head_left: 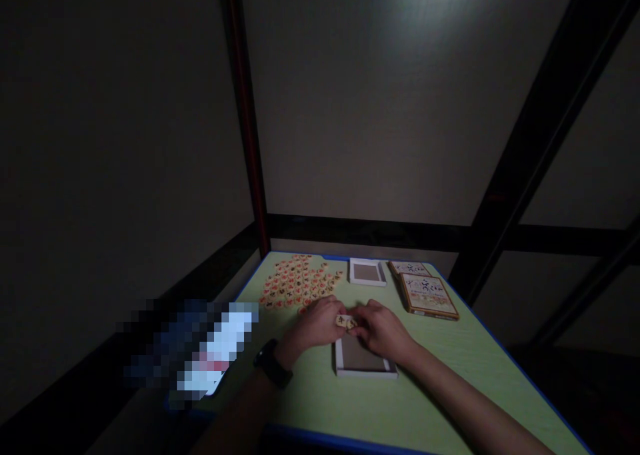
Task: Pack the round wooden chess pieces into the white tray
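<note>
My left hand (316,325) and my right hand (381,328) meet over the far edge of a shallow white box tray (365,366) on the green table (450,382). Both hands have their fingers curled round small pale wooden tiles (346,321) with dark marks, held between them. A black watch (273,364) sits on my left wrist. Just beyond my left hand lies a spread of several round wooden pieces (299,282) with red and black marks, face up.
A second white tray (367,272) lies at the table's far side. To its right sit two printed box lids (429,295), one partly under the other. A blurred-out bright object (210,352) rests at the left edge. Dark frame posts rise behind the blue-edged table.
</note>
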A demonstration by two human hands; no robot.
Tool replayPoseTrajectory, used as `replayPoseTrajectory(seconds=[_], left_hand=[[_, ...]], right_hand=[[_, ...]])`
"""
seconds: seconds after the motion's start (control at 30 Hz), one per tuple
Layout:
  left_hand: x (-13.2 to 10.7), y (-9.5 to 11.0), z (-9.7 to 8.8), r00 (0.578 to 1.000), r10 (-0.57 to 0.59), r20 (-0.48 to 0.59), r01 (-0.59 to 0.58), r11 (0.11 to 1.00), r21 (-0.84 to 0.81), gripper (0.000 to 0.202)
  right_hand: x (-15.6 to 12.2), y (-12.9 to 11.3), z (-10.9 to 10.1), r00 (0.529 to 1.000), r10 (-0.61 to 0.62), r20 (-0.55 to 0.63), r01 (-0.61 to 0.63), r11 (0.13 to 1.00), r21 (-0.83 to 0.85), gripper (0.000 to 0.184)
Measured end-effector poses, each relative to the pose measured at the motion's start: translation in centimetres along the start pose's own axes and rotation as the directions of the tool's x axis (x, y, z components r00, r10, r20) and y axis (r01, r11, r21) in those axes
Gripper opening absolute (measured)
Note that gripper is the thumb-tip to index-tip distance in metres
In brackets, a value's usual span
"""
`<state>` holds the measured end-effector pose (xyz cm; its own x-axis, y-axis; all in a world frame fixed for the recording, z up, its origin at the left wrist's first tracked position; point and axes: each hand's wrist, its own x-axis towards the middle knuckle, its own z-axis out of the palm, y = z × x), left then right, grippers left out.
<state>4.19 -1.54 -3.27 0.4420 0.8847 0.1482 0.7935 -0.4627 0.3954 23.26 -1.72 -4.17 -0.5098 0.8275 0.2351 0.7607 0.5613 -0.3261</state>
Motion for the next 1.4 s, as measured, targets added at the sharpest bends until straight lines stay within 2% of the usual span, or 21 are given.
replayPoseTrajectory(seconds=[0.37,0.63,0.8,0.97,1.13,1.2,1.3,1.4], left_hand=[[0.0,-0.2,0.1,1.000,0.017,-0.002,-0.016,1.000,0.023,0.016],[-0.2,0.3,-0.5,1.000,-0.003,0.023,0.003,1.000,0.009,0.021],[-0.5,0.8,-0.4,1.000,0.005,-0.022,-0.004,0.999,0.039,0.032],[-0.3,1.4,0.4,1.000,0.013,-0.011,-0.012,0.997,0.080,0.036],[-0.3,1.7,0.6,0.999,-0.017,-0.042,0.021,0.996,0.086,0.029],[-0.4,1.7,0.5,0.999,-0.024,-0.038,0.027,0.996,0.082,0.028],[-0.6,1.8,0.4,0.999,-0.039,-0.029,0.040,0.997,0.065,0.028],[-0.5,1.9,0.7,0.998,-0.056,-0.022,0.057,0.996,0.067,0.027]], right_hand=[[0.1,0.3,0.6,0.999,-0.003,-0.037,0.004,1.000,0.029,0.020],[0.0,0.1,-0.3,0.999,0.000,-0.045,0.002,0.999,0.045,0.023],[0.2,0.8,-0.7,0.987,-0.016,-0.158,0.028,0.997,0.075,0.018],[1.5,1.7,-1.4,0.963,-0.003,-0.268,0.026,0.996,0.083,0.022],[5.8,1.1,-2.5,0.978,-0.034,-0.207,0.042,0.998,0.038,0.023],[8.8,0.2,-2.8,0.990,-0.041,-0.138,0.038,0.999,-0.024,0.025],[14.3,-1.4,-2.5,0.998,-0.030,0.056,0.039,0.985,-0.168,0.032],[19.8,-2.6,-1.4,0.994,0.004,0.112,0.019,0.978,-0.207,0.033]])
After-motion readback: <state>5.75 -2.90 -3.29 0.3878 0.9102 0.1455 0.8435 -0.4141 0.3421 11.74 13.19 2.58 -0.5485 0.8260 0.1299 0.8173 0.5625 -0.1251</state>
